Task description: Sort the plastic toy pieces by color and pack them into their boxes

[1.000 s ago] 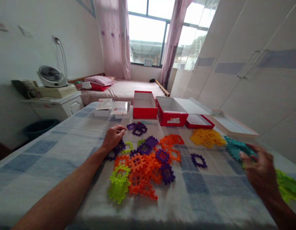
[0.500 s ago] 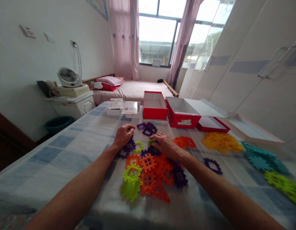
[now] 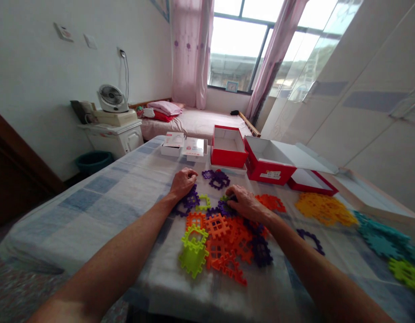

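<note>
My left hand [image 3: 183, 183] is closed with curled fingers at the left edge of a heap of notched plastic building pieces. Whatever its fingertips hold is hidden; purple pieces [image 3: 191, 197] lie beneath and beside it. My right hand [image 3: 244, 202] is closed at the fingertips on a mostly covered lime-green building piece [image 3: 224, 198], above a purple piece [image 3: 223, 207]. Between the hands lies a lime-green frame piece [image 3: 203, 202]. Nearer me are overlapping orange pieces [image 3: 217, 225] and two lime-green pieces [image 3: 193, 260]. Beyond the hands is a purple cluster [image 3: 219, 180].
Red boxes [image 3: 229, 154] and small white boxes [image 3: 196, 152] line the table's far side. Rightward lie orange pieces [image 3: 270, 203], a yellow pile [image 3: 323, 208], teal pieces [image 3: 384, 237], green pieces [image 3: 405, 273] and a purple frame [image 3: 311, 242]. The checked cloth [image 3: 103, 215] covers the table.
My view has swung left, so the whole scene sits further right. My right hand has moved slightly right relative to the pieces; my left hand stays almost where it was.
</note>
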Demonstrator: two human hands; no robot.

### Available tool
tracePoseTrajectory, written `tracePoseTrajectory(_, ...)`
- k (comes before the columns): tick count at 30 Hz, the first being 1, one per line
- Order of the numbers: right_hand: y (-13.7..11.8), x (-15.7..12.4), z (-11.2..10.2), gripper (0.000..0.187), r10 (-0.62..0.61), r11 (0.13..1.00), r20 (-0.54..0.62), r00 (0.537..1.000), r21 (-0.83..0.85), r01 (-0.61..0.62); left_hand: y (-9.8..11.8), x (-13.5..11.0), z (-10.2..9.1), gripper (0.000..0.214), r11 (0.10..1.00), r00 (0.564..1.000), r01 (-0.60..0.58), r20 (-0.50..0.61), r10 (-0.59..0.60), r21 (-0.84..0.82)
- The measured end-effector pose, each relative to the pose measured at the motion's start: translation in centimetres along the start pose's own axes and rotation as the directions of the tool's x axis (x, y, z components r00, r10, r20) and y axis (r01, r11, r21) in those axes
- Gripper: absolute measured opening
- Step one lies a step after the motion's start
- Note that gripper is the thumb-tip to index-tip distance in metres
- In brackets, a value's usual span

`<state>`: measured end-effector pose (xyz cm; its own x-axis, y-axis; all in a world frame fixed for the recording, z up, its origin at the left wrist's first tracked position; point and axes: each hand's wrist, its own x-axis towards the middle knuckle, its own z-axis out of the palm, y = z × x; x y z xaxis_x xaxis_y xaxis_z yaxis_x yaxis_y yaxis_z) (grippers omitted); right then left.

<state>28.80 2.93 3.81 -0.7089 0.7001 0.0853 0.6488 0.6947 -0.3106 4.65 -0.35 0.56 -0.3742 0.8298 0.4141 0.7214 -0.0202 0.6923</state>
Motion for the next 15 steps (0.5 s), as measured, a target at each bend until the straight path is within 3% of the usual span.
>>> tracePoseTrajectory(3, 0.1, -0.2, 0.0, 0.035, -0.028, 0.999, 0.042, 0.999, -0.033, 0.029, 0.0, 0.0, 0.0, 0.023, 1.000, 1.000, -0.003, 0.002, 0.003, 0.006)
tracePoseTrajectory(7, 0.1, -0.3, -0.7, 0.029, -0.023, 0.998, 0.095, 0.995, -0.057, 0.029, 0.0, 0.0, -0.1, 0.023, 1.000, 1.000, -0.010, 0.005, 0.010, 0.014)
tracePoseTrajectory(15, 0.5, -1.5, -2.8, 0.018, -0.024, 0.947, 0.048, 0.999, 0.321, 0.008, -0.3, 0.1, 0.1, 0.024, 1.000, 1.000, -0.024, 0.002, 0.024, 0.016)
